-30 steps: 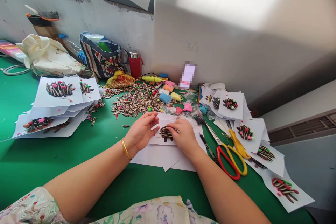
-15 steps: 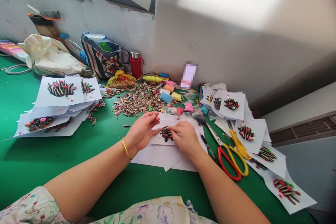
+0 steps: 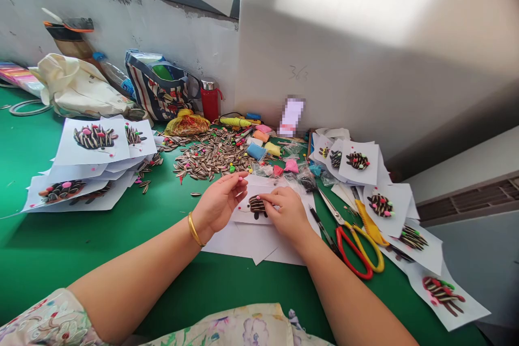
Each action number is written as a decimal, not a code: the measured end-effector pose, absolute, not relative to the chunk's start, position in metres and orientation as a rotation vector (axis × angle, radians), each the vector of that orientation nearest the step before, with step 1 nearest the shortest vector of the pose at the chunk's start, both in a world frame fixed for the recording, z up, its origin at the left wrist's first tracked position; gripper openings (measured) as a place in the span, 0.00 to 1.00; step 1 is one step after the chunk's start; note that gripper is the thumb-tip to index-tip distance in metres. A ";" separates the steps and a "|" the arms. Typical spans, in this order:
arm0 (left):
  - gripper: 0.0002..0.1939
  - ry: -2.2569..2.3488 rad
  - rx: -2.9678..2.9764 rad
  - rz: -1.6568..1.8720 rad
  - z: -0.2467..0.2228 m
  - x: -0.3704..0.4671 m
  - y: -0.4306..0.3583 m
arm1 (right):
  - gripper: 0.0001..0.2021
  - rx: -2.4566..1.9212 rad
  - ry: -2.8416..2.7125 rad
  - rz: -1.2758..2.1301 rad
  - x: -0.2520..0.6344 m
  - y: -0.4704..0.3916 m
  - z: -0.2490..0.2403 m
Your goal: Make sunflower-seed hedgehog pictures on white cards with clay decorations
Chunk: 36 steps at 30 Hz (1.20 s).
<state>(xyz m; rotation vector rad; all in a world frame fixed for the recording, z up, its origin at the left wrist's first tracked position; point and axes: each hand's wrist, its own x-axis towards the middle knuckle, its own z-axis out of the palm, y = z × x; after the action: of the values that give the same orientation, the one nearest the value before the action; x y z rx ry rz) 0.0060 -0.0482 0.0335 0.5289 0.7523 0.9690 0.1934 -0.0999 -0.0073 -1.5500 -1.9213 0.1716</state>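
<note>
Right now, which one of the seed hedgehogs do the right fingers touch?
The middle hedgehog, between left hand and right hand; the others lie in the left pile and right pile.

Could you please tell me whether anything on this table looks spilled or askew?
A lone seed lies apart from the loose seed heap, and the cards at right sprawl crookedly, though perhaps deliberately.

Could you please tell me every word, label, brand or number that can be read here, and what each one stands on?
"36", then a less clear mark, perhaps "3": handwritten on the pale upright panel.
Cream bag: small dark marks, too small to read.
Plastic bottle: blue label, unreadable.
Pale rectangle against the panel: pixelated, unreadable.
</note>
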 end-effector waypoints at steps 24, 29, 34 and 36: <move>0.21 0.605 0.857 0.654 0.025 0.016 -0.073 | 0.05 -1.264 -1.687 -0.003 0.172 -0.131 0.029; 0.31 0.503 0.441 0.673 0.036 0.017 -0.072 | 0.05 -1.113 -1.818 0.029 0.161 -0.132 0.029; 0.35 0.411 0.261 0.683 0.040 0.016 -0.069 | 0.07 -1.152 -1.955 0.009 0.148 -0.131 0.021; 0.35 0.377 0.225 0.718 0.040 0.013 -0.066 | 0.08 -1.206 -1.968 -0.046 0.147 -0.130 0.019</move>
<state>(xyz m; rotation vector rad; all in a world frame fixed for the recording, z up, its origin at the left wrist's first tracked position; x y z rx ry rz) 0.0133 -0.0663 0.0398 0.2254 0.3770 0.7182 0.1472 -0.1304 0.0191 -1.2058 -1.9677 -0.0464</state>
